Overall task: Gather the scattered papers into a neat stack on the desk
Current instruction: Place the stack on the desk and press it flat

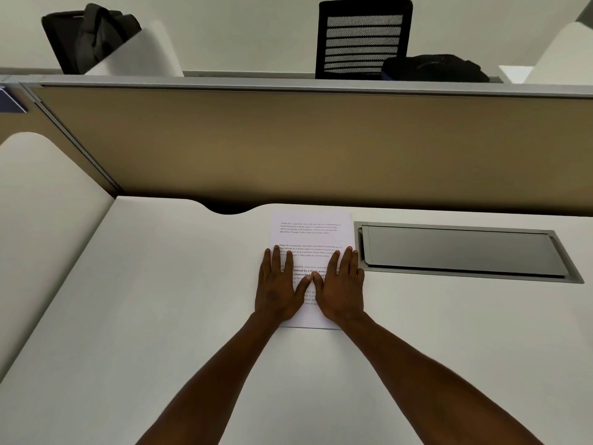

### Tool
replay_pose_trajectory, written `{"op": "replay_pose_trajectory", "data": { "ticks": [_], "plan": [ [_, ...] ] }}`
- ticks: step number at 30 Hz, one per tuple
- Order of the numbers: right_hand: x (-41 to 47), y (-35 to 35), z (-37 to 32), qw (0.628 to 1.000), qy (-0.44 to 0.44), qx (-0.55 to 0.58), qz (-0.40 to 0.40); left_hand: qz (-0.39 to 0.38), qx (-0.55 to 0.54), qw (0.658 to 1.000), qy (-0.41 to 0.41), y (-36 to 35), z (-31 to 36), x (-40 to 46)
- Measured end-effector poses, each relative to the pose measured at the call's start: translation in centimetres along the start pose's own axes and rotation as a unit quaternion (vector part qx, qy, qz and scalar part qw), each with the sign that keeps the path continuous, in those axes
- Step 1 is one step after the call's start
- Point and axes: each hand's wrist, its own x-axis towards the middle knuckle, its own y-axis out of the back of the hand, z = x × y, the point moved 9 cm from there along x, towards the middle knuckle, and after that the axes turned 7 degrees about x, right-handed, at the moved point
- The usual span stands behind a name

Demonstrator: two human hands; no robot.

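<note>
At frame centre, on white table, left hand and right hand lay flat, fingers extended, gripping nothing, pressing white printed paper stack.

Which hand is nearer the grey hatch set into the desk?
Right. The right hand lies flat on the papers beside the hatch; the left hand lies farther off.
</note>
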Motion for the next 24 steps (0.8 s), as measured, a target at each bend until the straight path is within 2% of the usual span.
{"op": "replay_pose_trajectory", "data": {
  "ticks": [16,24],
  "plan": [
    [0.23,-0.06,0.26,1.000,-0.005,-0.014,-0.001,0.026,-0.015,0.999,-0.028,-0.03,-0.07,-0.04],
    [0.09,0.26,0.34,0.999,0.020,-0.031,-0.030,-0.005,0.016,0.999,-0.027,-0.53,-0.11,-0.04]
  ]
}}
